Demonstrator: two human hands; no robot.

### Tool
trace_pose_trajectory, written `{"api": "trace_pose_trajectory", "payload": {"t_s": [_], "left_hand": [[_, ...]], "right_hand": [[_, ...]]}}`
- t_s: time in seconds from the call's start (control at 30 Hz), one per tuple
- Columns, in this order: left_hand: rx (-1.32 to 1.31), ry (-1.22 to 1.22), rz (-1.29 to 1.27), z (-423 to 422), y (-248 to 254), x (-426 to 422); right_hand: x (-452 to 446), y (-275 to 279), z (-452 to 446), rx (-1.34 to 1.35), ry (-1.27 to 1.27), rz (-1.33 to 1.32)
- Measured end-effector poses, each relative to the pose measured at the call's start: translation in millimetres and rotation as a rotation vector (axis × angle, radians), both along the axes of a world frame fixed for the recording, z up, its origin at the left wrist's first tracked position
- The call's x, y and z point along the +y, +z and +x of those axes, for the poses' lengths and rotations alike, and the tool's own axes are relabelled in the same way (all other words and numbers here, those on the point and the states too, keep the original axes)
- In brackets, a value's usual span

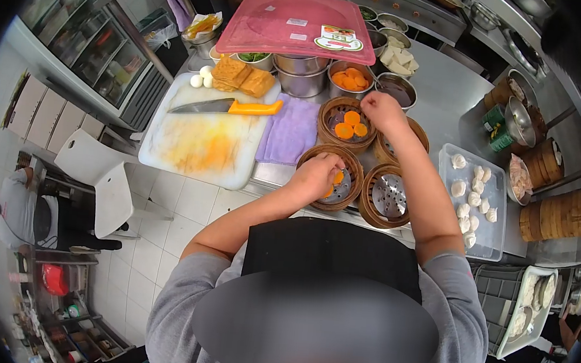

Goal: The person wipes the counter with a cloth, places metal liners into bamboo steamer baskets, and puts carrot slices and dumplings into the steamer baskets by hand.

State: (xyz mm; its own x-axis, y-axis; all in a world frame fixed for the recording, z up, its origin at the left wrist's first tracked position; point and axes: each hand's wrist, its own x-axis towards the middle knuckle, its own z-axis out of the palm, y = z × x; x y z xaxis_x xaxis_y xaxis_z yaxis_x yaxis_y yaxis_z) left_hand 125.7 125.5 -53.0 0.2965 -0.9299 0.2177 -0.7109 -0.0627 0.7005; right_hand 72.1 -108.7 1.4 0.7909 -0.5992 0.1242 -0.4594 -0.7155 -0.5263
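Note:
Bent fingers of my left hand (pixel 317 177) reach into the lower left bamboo steamer basket (pixel 353 195), closed at a carrot slice (pixel 338 177); the hand covers part of the basket. My right hand (pixel 383 112) is closed beside the right rim of the upper left steamer basket (pixel 322 130), and what its fingers hold, if anything, is hidden. Three carrot slices (pixel 351 123) lie in that upper basket. The lower right steamer basket (pixel 366 205) shows a perforated metal plate (pixel 390 196). My right forearm partly hides another basket (pixel 416 131).
Left stands a cutting board (pixel 157 139) with a yellow-handled knife (pixel 255 107) and fried tofu-like blocks (pixel 244 77), beside a purple cloth (pixel 288 133). Behind are a bowl of carrot slices (pixel 350 79) and a pink lid (pixel 297 23). A dumpling tray (pixel 449 226) sits right.

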Motion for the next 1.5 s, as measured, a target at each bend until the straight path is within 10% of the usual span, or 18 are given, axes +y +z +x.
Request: {"api": "trace_pose_trajectory", "payload": {"t_s": [0.27, 0.67, 0.73, 0.8, 1.07, 1.5], "left_hand": [[0.426, 0.192, -0.244, 16, 18, 26], [0.845, 0.369, -0.278, 37, 25, 76], [0.833, 0.340, -0.312, 36, 24, 68], [0.835, 0.318, -0.325, 31, 19, 61], [0.438, 0.243, -0.154, 31, 25, 30], [0.599, 0.213, -0.056, 30, 25, 23]], "right_hand": [[-26, 7, 110, 0.489, -0.169, -0.302], [-35, -5, 113, 0.104, -0.186, -0.586], [-28, 6, 106, -0.124, -0.179, -0.664], [-25, 7, 96, 0.359, -0.102, -0.542], [55, 23, -17, -0.237, 0.119, 0.009], [112, -40, -59, 0.108, 0.527, -0.469]]}}
